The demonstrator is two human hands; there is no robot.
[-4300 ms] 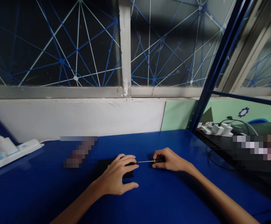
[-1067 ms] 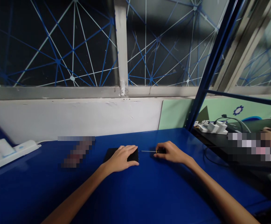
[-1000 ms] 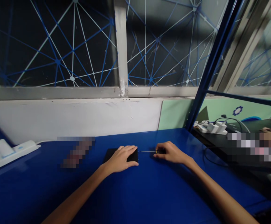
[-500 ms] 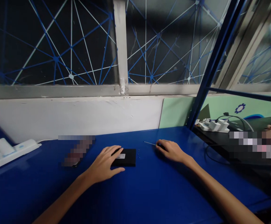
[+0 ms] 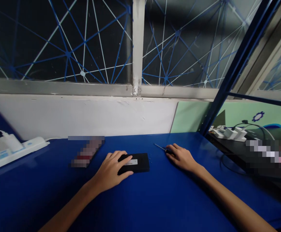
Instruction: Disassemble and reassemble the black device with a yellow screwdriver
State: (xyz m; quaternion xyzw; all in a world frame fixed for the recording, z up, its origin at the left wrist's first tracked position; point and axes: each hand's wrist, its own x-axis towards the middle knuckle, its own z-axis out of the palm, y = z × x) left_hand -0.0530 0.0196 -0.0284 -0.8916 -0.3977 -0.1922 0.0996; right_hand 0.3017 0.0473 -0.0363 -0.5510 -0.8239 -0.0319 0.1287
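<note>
A flat black rectangular device [image 5: 138, 162] with a small white label lies on the blue table [image 5: 155, 199]. My left hand [image 5: 112, 169] rests on its left end, fingers curled over its edges and thumb along the near side. My right hand [image 5: 182, 157] lies on the table to the right of the device, closed around the dark handle of a thin screwdriver [image 5: 160, 147]. The metal shaft points up and to the left, away from the device. A few tiny specks, perhaps screws [image 5: 150, 156], sit beside the device's right end.
A white power strip [image 5: 14, 151] with a plugged-in charger lies at the far left. A blurred-out object [image 5: 87, 150] sits left of the device. Beyond a blue post on the right, a dark bench holds white chargers [image 5: 229, 132] and cables. A white wall and windows close the back.
My left hand slid to the device's left end, uncovering its label. My right hand drew the screwdriver away from the device and turned its tip up and left.
</note>
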